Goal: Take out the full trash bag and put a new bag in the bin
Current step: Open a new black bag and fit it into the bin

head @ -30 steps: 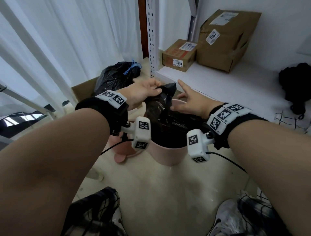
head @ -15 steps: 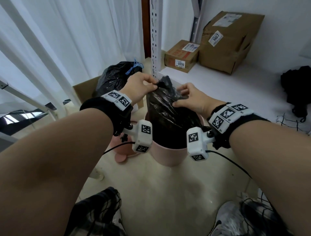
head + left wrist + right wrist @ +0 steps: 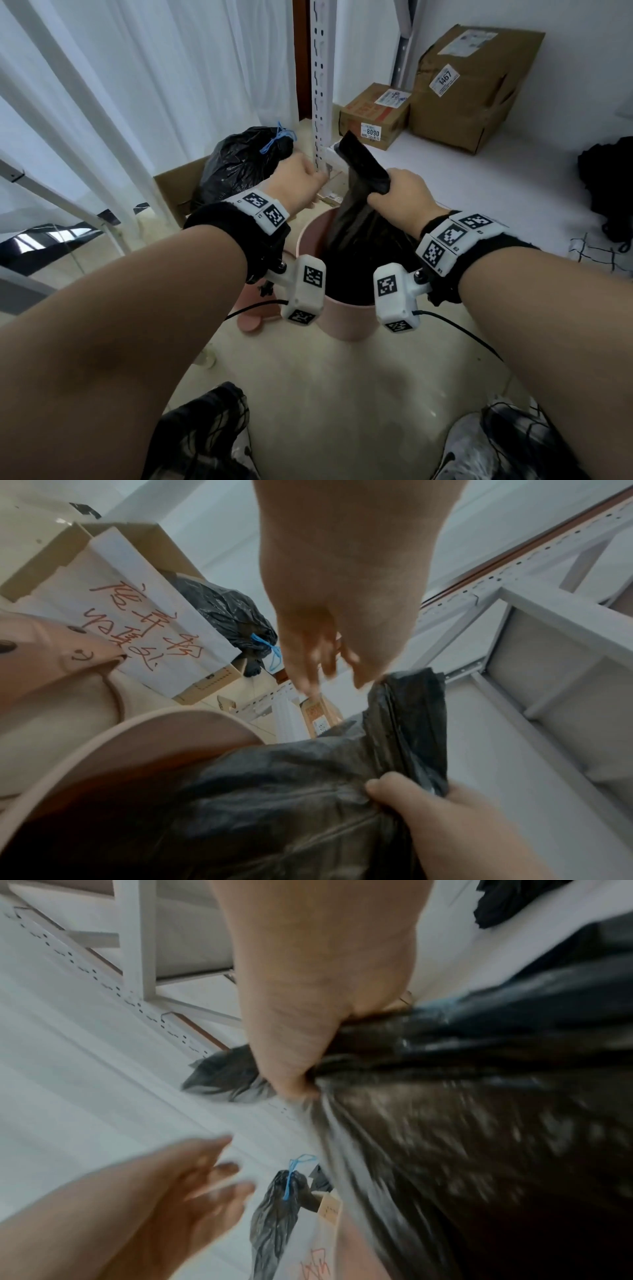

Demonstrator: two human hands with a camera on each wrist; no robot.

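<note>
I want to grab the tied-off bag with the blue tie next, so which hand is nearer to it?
Left. The left hand hangs open just beside the tied bag, apart from it. The right hand is farther over, gripping the neck of the bag in the bin.

- trash bag [image 3: 359,219] — thin black plastic film, crinkled, glossy where light catches it
- bin [image 3: 346,318] — smooth pink plastic, matt
- boxes [image 3: 472,85] — brown cardboard, matt, with white paper labels
- shelf post [image 3: 322,85] — white painted metal, perforated
- curtain [image 3: 137,85] — sheer white cloth
</note>
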